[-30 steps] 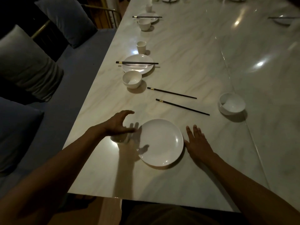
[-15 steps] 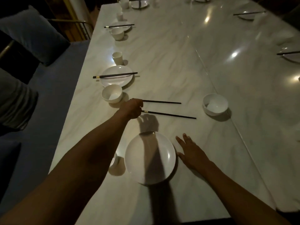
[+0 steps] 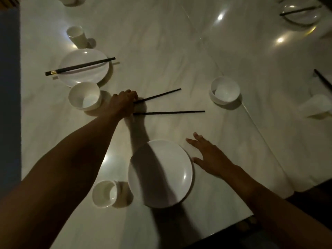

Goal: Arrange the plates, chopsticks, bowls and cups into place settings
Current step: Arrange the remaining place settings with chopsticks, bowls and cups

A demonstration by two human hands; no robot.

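Observation:
A white plate (image 3: pixel 167 177) lies near me on the marble table (image 3: pixel 161 51), with a small white cup (image 3: pixel 104 194) at its left. Two loose black chopsticks lie beyond it: the far chopstick (image 3: pixel 161 95) and the near chopstick (image 3: pixel 172 112). My left hand (image 3: pixel 124 103) reaches over their left ends, its fingers curled on the far one's end. My right hand (image 3: pixel 210 157) rests flat on the table beside the plate's right rim. A loose white bowl (image 3: pixel 225 90) stands to the right of the chopsticks.
A finished setting sits at the left: a plate with chopsticks across it (image 3: pixel 84 67), a bowl (image 3: pixel 84 96) and a cup (image 3: pixel 77 35). Another plate with chopsticks (image 3: pixel 301 14) lies far right. The table's left edge borders a blue seat (image 3: pixel 9 87).
My left hand left the cup beside the plate, reached forward to the loose chopsticks and closed on the far one's end. The far chopstick has swung. My right hand stays by the plate.

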